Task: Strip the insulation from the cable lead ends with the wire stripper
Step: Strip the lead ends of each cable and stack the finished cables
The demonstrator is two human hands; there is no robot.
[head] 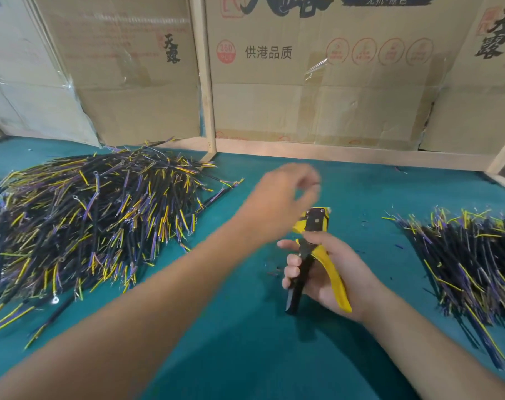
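Now right hand (329,272) grips yellow-and-black wire stripper (314,255) over green mat (245,342). Blurred left hand (286,192): finger state unclear. Black cable heaps left (86,226), right (470,261). Risk: hurried feed nicks strands.

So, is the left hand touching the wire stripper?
Apart: the head view shows green table between the blurred left hand and the wire stripper.

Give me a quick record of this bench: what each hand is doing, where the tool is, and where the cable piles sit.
right hand: grips the wire stripper by its handles, head pointing away
left hand: blurred, raised above the mat, no cable seen in it
large cable pile: on the left of the green mat
smaller cable pile: on the right
backdrop: cardboard boxes behind a wooden frame
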